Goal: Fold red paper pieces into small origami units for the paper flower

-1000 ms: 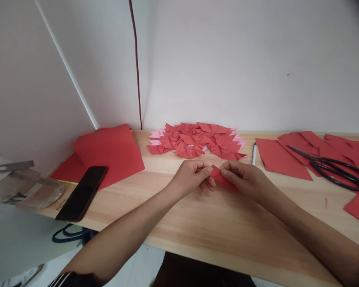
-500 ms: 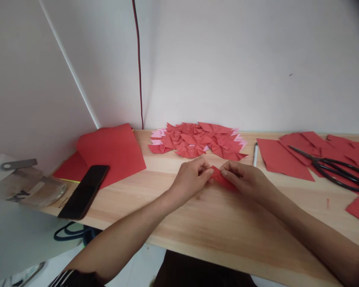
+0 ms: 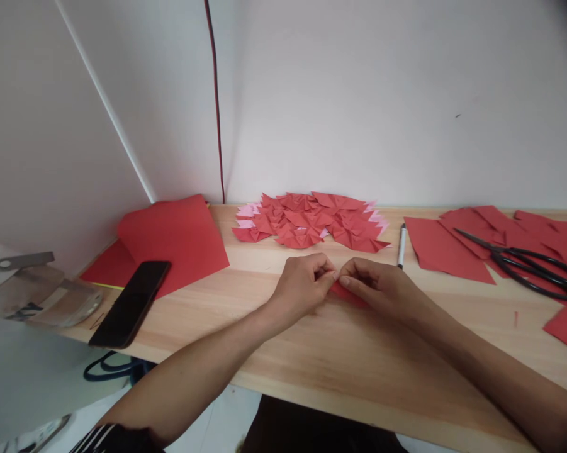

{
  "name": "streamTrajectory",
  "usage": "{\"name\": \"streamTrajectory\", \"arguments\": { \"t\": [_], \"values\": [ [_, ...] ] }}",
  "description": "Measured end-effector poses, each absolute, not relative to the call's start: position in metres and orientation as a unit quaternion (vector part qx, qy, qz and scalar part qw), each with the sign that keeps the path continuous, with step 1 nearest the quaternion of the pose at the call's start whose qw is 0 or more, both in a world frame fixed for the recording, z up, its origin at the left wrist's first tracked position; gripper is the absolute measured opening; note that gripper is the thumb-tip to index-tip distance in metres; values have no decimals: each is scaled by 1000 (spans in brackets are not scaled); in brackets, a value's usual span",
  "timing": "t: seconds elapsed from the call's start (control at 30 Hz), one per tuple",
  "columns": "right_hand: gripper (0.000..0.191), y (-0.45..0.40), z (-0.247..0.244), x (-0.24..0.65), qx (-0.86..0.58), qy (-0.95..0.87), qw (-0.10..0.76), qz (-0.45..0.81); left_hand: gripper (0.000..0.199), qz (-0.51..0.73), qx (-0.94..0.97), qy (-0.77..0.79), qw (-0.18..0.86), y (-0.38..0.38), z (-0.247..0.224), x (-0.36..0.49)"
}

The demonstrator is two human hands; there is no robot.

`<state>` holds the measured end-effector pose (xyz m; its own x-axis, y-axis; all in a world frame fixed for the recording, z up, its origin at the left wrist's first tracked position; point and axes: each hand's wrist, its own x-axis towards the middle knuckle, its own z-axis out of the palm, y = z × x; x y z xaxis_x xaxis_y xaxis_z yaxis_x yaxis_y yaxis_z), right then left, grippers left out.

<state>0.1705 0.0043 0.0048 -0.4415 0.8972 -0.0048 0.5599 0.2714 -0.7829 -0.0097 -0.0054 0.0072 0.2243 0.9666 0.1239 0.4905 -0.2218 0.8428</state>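
Observation:
Over the middle of the wooden table, my left hand [image 3: 306,280] and my right hand [image 3: 375,283] meet at the fingertips. Both pinch a small piece of red paper [image 3: 352,296], most of it hidden behind the fingers. My left thumb and forefinger close on its left corner, while the right ones press close beside them. Just beyond the hands, a pile of folded red and pink paper pieces [image 3: 306,220] lies against the wall.
Red sheets [image 3: 184,233] and a black phone [image 3: 131,305] lie at the left. To the right are a white pen [image 3: 401,245], red paper squares [image 3: 448,251] and black-handled scissors [image 3: 528,264]. A plastic bag [image 3: 51,296] sits at the left table edge [image 3: 179,362].
My right hand has moved left, so its fingertips now meet those of my left hand. Less of the red paper shows between them.

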Motion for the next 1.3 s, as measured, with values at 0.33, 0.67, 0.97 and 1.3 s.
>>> {"name": "streamTrajectory", "arguments": {
  "t": [0.33, 0.67, 0.97, 1.3],
  "values": [
    [23, 11, 4, 174, -471, -781, 197, 359, 20, 321, 672, 531, 405, -2, 6, -13],
    [27, 13, 7, 177, -470, -778, 212, 359, 22, 358, 645, 503, 450, 0, -1, -14],
    [28, 18, 1, 181, -488, -758, 245, 356, 22, 311, 620, 461, 553, 4, 3, -16],
    [28, 17, 2, 180, -492, -762, 240, 346, 22, 304, 681, 512, 426, 0, -1, -16]
  ]
}}
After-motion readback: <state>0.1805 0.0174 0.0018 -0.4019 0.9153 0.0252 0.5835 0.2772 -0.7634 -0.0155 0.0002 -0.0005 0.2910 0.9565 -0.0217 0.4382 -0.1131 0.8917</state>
